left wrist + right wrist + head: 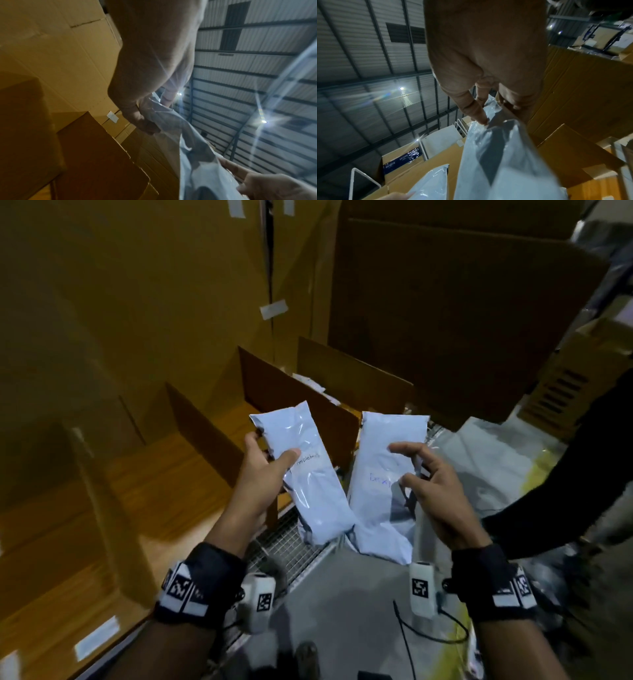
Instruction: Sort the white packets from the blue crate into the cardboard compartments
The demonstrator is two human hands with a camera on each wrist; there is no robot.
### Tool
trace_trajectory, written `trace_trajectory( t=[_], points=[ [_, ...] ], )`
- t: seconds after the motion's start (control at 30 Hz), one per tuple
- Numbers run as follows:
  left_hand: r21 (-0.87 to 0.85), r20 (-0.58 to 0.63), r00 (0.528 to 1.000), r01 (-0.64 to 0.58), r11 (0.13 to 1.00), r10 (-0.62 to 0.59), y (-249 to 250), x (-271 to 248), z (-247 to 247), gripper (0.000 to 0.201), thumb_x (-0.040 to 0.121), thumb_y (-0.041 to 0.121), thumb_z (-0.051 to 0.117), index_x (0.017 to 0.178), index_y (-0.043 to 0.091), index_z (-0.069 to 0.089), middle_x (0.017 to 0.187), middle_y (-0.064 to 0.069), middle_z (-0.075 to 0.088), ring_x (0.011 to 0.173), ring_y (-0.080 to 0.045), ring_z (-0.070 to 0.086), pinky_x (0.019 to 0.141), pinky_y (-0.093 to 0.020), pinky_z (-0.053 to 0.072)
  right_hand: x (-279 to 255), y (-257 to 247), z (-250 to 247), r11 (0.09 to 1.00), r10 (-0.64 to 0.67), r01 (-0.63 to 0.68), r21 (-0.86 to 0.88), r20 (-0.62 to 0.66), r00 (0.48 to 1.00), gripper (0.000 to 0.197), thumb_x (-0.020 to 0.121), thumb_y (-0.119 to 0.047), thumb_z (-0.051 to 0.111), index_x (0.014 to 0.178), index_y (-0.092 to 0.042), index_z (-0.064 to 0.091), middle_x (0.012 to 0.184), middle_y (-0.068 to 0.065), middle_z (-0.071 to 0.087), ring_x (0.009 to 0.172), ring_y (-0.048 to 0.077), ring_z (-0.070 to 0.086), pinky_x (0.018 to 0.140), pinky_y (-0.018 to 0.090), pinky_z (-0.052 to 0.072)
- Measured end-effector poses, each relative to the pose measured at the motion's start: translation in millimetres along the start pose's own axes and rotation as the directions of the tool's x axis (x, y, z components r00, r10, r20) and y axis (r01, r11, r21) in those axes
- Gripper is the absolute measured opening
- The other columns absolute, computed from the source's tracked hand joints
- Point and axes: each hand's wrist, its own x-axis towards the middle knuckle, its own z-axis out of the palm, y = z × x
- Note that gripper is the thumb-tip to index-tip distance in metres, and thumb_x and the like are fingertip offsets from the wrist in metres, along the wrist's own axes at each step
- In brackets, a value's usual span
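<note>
Two white packets up at once, centre of the head frame. The left hand (260, 474) has the left packet (308, 474) clamped, thumb across its face and fingers behind, gripping near the upper third. Its long axis runs from upper left to lower right, so most of it hangs below the grip. The right hand (435, 491) has its thumb and forefinger spread wide over the right packet (383, 484); the other fingers seem to pinch its right edge, though how firm that hold is I cannot tell. This packet stands nearly upright.

The cardboard compartments (212, 440) lie up and to the left of both packets — directly behind the left hand, so that hand is nearer. I'd judge the left packet goes first — top end already leaning toward the dividers.
</note>
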Motion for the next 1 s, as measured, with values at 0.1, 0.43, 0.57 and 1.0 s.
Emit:
trace_trajectory(
  t=[0.1,0.43,0.57,1.0],
  points=[
    [-0.018,-0.049,0.998,0.027,0.999,-0.028,15,54,13,0.077,0.101,0.014,0.070,0.157,0.031,0.020,0.132,-0.002,0.066,0.107,-0.019,0.074,0.068,-0.030,0.063,57,-8,-3,0.999,0.007,-0.006,-0.041,0.029,1.000,0.060,0.090,0.018,0.052,0.120,-0.030,0.072,0.131,-0.026,0.064,0.127,0.059,0.041,0.096,0.078,0.045],
    [0.136,-0.149,0.989,0.015,0.991,0.005,110,232,9,0.086,0.103,0.011,0.067,0.156,0.039,0.006,0.122,0.009,0.056,0.101,-0.016,0.066,0.059,-0.031,0.062,282,-54,-1,0.986,-0.036,0.074,-0.146,0.251,0.967,0.059,0.096,0.014,0.053,0.125,-0.034,0.070,0.142,-0.013,0.059,0.094,0.019,0.065,0.065,0.028,0.055],
    [0.162,-0.246,0.969,0.049,0.986,-0.008,134,293,-3,0.083,0.101,0.013,0.068,0.152,0.037,0.007,0.121,0.000,0.060,0.099,-0.022,0.071,0.065,-0.038,0.065,369,-72,5,0.965,-0.049,0.131,-0.227,0.334,0.941,0.056,0.097,0.013,0.054,0.131,-0.029,0.069,0.129,-0.010,0.066,0.087,0.022,0.065,0.063,0.028,0.059],
    [0.171,-0.720,0.684,0.343,0.924,-0.121,74,430,-42,0.106,0.099,0.010,0.067,0.166,0.017,-0.015,0.150,-0.014,0.049,0.107,-0.030,0.060,0.085,-0.037,0.054,616,-2,125,0.856,0.093,0.302,-0.419,0.701,0.708,0.053,0.099,0.016,0.048,0.141,-0.015,0.059,0.083,0.008,0.058,0.051,0.006,0.058,0.046,0.021,0.047]
  ],
)
